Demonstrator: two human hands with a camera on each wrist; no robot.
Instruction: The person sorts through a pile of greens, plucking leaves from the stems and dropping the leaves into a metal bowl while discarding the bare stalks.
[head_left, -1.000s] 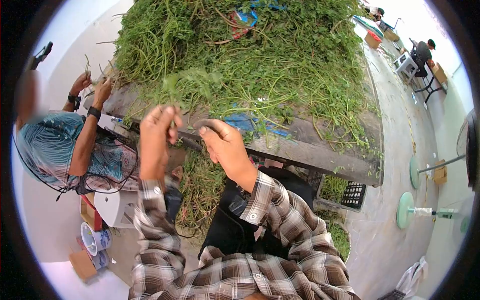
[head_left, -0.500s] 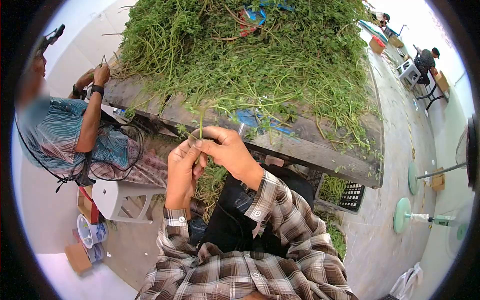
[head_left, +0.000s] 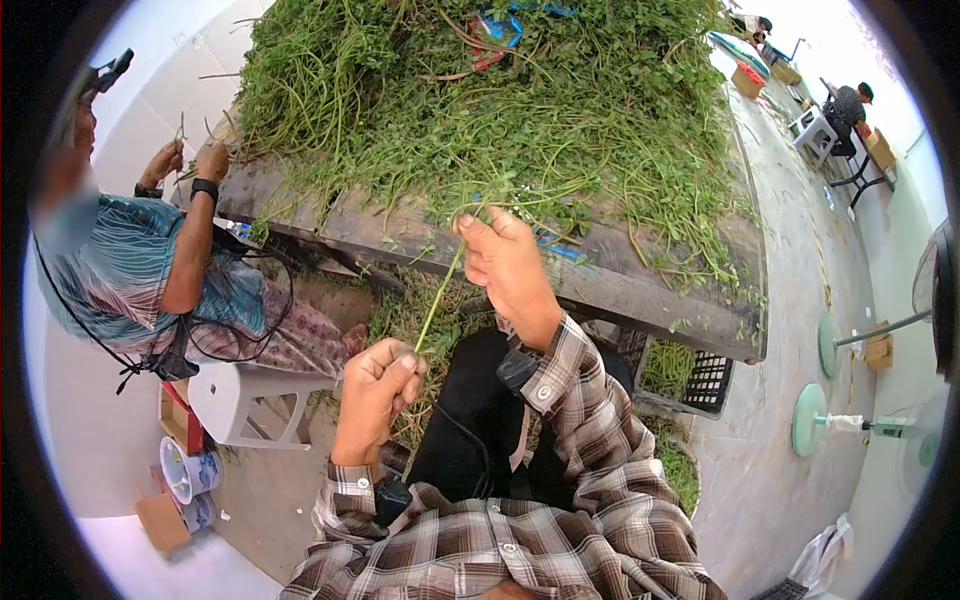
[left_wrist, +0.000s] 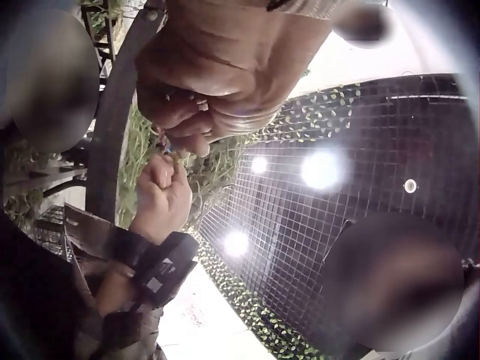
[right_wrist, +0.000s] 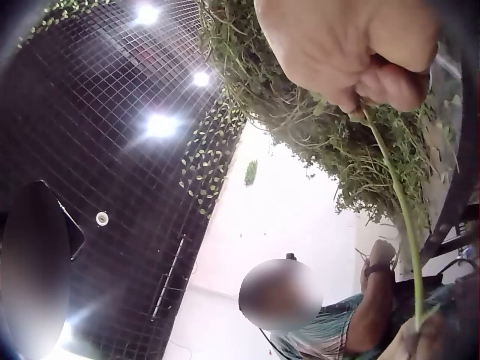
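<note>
A long thin green stem (head_left: 437,303) runs slantwise between my two hands in the head view. My left hand (head_left: 377,400) pinches its lower end between thumb and fingers, low in front of the table edge. Higher up and to the right, my right hand (head_left: 510,265) pinches the upper end, close over the table's front edge. In the right wrist view the stem (right_wrist: 397,187) stretches straight down from the right hand (right_wrist: 360,52) to the left fingers. Behind the right hand spreads a big heap of leafy green stems (head_left: 480,130).
The heap covers most of the dark wooden table (head_left: 640,290). Beneath it stands a black crate (head_left: 706,385) with greens, and more cut greens lie on the floor. At left another person (head_left: 150,270) handles stems beside a white stool (head_left: 250,405). A green-based fan (head_left: 808,420) stands at right.
My hands were apart, then came together around a leafy stem. Now they have drawn apart again, the right up and rightward, the left slightly down, with the stem stretched between them.
</note>
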